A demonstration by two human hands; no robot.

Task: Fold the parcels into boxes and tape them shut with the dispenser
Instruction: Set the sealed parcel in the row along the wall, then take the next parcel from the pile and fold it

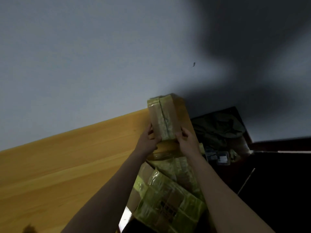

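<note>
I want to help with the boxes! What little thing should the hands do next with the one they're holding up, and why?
Probably set the taped box down on the wooden table. Both the left hand and right hand grip its lower end, and tape already covers its seam, so it looks finished. No dispenser is in view.

Dim, bluish light leaves the room underexposed, with the wall brightest left of the fingers and a broad soft shadow spreading above and right of them. Tape on the box catches faint glare just above the fingertips. Below and right of the hands, detail sinks into black. The frame is soft throughout, tilted, and stretched toward its edges.
</note>
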